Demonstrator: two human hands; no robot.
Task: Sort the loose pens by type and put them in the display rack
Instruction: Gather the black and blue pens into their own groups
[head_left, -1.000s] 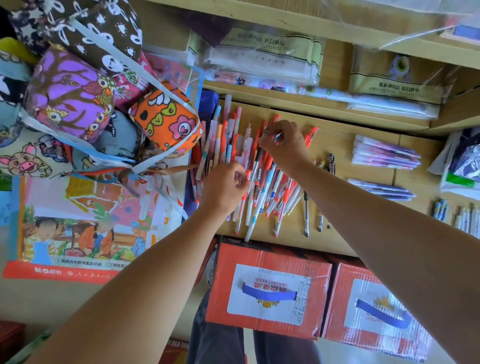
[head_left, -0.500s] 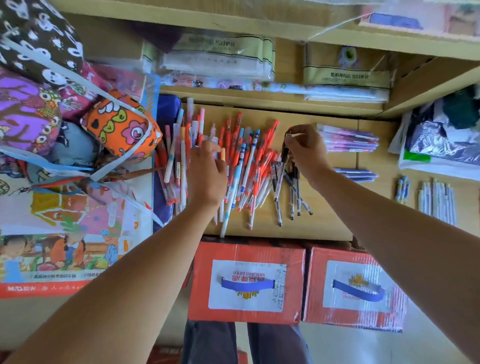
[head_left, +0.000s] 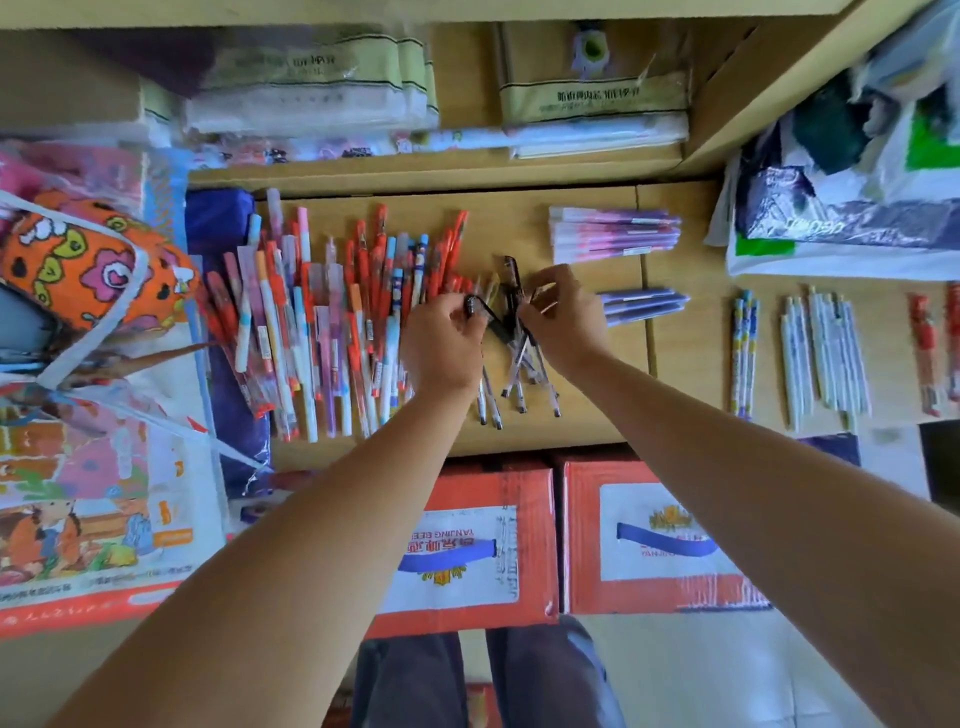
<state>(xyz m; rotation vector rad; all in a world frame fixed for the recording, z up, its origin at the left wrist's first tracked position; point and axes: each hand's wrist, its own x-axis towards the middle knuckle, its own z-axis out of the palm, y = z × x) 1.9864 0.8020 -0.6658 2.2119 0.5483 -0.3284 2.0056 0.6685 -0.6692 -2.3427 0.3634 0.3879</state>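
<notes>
Both hands meet just right of the broad pile of loose red, orange and blue plastic pens on the pale wooden shelf. The right hand clasps a fanned bunch of clear black-capped pens, their tips splaying toward the person between the wrists. The left hand pinches the black cap end of one of them. Further right of the pile lie stacked pink-and-purple pens
</notes>
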